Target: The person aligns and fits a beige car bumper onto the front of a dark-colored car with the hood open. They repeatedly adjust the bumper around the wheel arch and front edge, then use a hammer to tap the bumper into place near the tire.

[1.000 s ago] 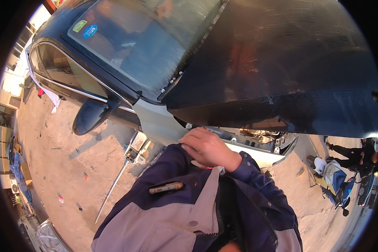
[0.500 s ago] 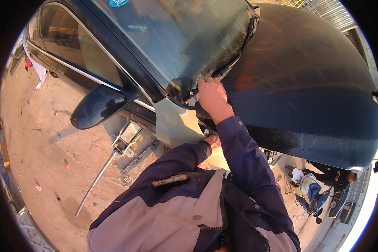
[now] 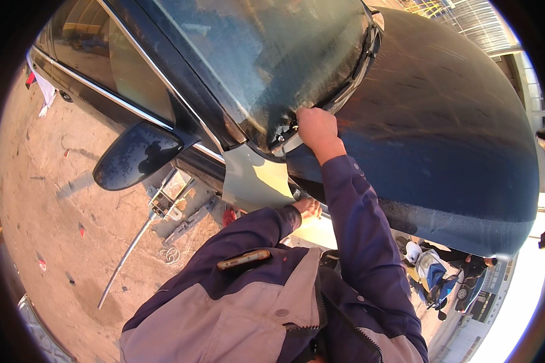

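beside the dark car (image 3: 191,78), the two hands are now spread apart: the right hand (image 3: 321,132) is placed at the foot of the windshield (image 3: 272,54), by the rear corner of the dark hood (image 3: 442,121), while the left hand (image 3: 309,209) is held lower, at the edge of the pale fender (image 3: 254,181). a second earlier, the right hand is seen down by that edge, close to the left cuff (image 3: 293,216); half a second later it is already raised to the glass, and its place there is little altered now. by this change, the seam between hood and fender is judged to be attended to from two points at once. the right grip is curled inward with its fingertips hidden; whether anything is held cannot be told. the left grip is partly hidden too, and its state cannot be told. the hood is found across the car's front, its near corner partly covered by the right forearm (image 3: 354,199); the fender is set between it and the side mirror (image 3: 136,156). a long-handled jack (image 3: 156,213) is seen on the ground (image 3: 48,199) below.
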`<action>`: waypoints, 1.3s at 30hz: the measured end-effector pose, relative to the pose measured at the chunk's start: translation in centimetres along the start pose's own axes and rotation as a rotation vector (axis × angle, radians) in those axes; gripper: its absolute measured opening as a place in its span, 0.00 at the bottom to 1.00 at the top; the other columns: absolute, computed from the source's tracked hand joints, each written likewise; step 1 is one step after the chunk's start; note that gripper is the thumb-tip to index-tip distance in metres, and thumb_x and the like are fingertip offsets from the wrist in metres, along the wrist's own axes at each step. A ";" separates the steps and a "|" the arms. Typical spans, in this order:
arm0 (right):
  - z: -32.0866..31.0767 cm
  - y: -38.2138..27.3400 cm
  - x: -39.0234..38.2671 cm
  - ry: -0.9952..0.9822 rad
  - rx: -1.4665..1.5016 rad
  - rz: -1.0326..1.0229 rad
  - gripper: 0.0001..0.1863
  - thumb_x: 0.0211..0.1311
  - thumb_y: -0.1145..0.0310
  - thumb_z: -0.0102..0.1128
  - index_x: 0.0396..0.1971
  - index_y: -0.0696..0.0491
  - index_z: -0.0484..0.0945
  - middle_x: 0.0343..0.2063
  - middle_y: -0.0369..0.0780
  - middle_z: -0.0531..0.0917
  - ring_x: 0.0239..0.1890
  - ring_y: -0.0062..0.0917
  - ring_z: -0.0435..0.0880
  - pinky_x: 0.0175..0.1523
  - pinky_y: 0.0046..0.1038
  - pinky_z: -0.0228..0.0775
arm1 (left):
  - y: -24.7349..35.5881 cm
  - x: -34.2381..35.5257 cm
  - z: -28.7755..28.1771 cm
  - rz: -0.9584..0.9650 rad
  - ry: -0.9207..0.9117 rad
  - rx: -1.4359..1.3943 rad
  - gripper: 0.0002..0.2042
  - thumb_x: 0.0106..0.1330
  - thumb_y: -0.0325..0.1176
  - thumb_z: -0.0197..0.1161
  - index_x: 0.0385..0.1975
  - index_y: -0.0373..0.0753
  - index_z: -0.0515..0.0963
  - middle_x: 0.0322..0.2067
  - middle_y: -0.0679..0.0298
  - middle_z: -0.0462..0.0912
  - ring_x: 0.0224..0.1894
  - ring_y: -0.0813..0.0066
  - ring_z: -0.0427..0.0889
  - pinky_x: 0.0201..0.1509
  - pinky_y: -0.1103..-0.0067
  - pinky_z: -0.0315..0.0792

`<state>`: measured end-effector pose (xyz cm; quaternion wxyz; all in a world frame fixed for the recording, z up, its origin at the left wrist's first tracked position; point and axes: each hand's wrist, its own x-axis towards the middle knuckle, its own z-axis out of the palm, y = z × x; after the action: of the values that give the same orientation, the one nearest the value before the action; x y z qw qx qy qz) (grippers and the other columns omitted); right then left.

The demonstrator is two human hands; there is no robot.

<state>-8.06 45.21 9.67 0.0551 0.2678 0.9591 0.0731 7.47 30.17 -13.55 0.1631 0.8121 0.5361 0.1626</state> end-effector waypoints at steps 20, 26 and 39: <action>-6.2 -1.0 -25.0 -0.197 2.174 -0.009 0.08 0.65 0.76 0.55 0.35 0.63 0.82 0.36 0.46 0.82 0.36 0.32 0.87 0.48 0.31 0.80 | 0.1 -0.6 -1.8 0.115 -0.016 0.221 0.21 0.74 0.48 0.60 0.52 0.37 0.86 0.61 0.47 0.85 0.69 0.47 0.78 0.76 0.51 0.68; 4.1 1.6 -34.7 -0.100 2.527 0.613 0.13 0.73 0.62 0.63 0.33 0.56 0.77 0.29 0.40 0.76 0.29 0.27 0.78 0.29 0.28 0.72 | -0.6 -1.3 -1.5 0.150 0.241 0.372 0.24 0.77 0.50 0.55 0.55 0.34 0.86 0.55 0.47 0.87 0.68 0.45 0.79 0.73 0.40 0.65; 17.2 8.3 -38.5 0.250 0.914 0.467 0.10 0.74 0.79 0.56 0.49 0.57 0.83 0.39 0.50 0.86 0.41 0.45 0.87 0.47 0.41 0.80 | 1.0 -2.3 -5.8 -0.079 0.064 0.228 0.24 0.75 0.57 0.64 0.49 0.39 0.84 0.53 0.55 0.89 0.58 0.52 0.88 0.62 0.57 0.82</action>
<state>31.37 34.09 -3.22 -0.1999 0.4602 0.8073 -0.3107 4.83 28.16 -8.12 0.0587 0.7981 0.5875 0.1198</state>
